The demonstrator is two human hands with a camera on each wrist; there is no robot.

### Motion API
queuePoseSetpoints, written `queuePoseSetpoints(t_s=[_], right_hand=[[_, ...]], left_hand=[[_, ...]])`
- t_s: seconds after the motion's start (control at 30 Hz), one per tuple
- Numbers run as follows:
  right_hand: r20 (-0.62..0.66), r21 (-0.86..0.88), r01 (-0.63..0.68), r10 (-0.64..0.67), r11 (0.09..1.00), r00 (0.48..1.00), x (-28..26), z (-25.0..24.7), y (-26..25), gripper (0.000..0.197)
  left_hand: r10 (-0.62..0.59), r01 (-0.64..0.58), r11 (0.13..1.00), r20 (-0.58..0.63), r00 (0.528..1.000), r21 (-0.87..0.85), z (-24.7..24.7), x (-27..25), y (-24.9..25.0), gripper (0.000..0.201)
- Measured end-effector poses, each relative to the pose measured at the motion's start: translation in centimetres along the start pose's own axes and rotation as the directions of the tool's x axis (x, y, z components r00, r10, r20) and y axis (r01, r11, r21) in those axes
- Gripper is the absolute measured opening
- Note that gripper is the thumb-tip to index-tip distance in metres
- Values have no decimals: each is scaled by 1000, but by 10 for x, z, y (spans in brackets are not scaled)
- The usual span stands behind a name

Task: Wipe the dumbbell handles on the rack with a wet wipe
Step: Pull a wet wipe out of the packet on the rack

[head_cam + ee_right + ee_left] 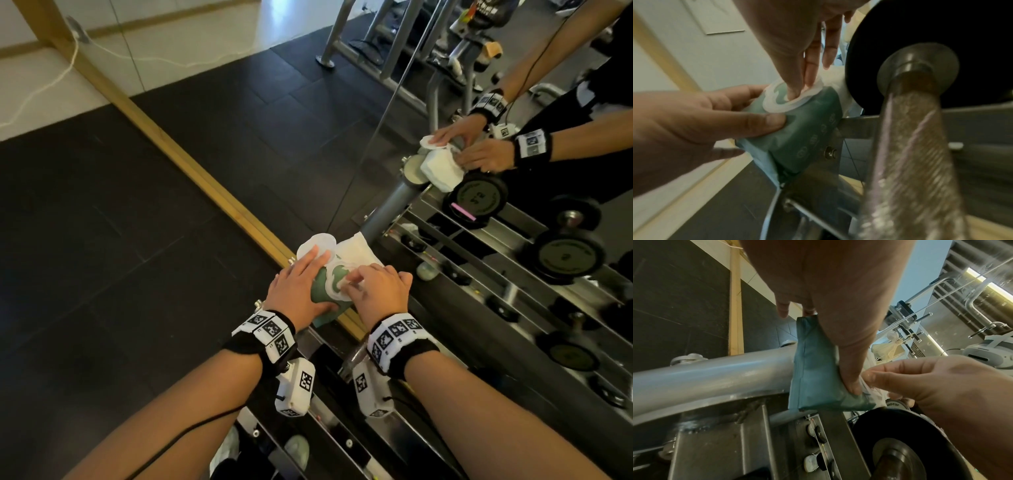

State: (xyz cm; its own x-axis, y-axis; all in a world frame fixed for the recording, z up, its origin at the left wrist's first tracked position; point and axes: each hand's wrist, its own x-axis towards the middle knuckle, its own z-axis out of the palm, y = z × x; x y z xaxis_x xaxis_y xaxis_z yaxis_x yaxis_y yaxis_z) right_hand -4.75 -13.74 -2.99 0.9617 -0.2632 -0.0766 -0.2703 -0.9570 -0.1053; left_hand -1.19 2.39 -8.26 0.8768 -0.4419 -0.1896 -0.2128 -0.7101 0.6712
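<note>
Up at the rack's (455, 308) end, against the mirror (445, 102), both hands work on a green wipe pack (323, 294). The left hand (298, 291) grips the pack from the side, thumb pressed into its soft wall and fingers laid over the top toward the peeled-back white flap (315, 245). The right hand (380, 291) has its fingertips (809, 78) dipped into the pack's round opening, pinching at the white wipe (813, 86) there. The pack rests on the rack's grey tube (711, 378), just beside a black dumbbell (931, 53) whose plate stands touching or nearly touching the white tissue (356, 251) bunched at the pack's far end. That dumbbell's knurled handle (908, 154) runs right under the right wrist, close and blurred in the right wrist view, crowding the space beside the pack. More dumbbells (565, 257) sit further along the steel rails, seen partly as reflections. A wooden strip (154, 137) runs diagonally along the mirror's foot over the dark rubber floor (120, 257), and a white cable (51, 82) trails across pale tiles at the far left. Both wrists carry black bands with patterned markers (270, 330) and small white camera boxes.
</note>
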Motion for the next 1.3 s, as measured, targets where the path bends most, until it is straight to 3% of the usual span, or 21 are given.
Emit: queuePoseSetpoints(t_s=[0.13,0.4,0.63,0.8,0.93,1.3], right_hand=[[13,132,-117,117,984,993,4,3,-7,11],[28,70,-132,130,989,991,17,7,-8,9],[39,24,-70,69,997,997,13,3,-9,7],[36,92,-21,18,996,999,10,1,-5,7],[65,214,-18,4,977,998,11,-4,0,20],[89,210,168,-190,963,978,13,-14,9,14]], left_hand=[[8,-8,1000,-9,1000,-10,1,2,-1,99],[26,-26,1000,-7,1000,-12,1,4,-4,98],[18,-18,1000,-10,1000,-14,2,3,-1,99],[13,-15,999,-35,999,-48,4,0,4,105],[14,-16,997,-37,999,-72,7,1,8,111],[-70,39,981,-158,985,-192,-4,2,17,89]])
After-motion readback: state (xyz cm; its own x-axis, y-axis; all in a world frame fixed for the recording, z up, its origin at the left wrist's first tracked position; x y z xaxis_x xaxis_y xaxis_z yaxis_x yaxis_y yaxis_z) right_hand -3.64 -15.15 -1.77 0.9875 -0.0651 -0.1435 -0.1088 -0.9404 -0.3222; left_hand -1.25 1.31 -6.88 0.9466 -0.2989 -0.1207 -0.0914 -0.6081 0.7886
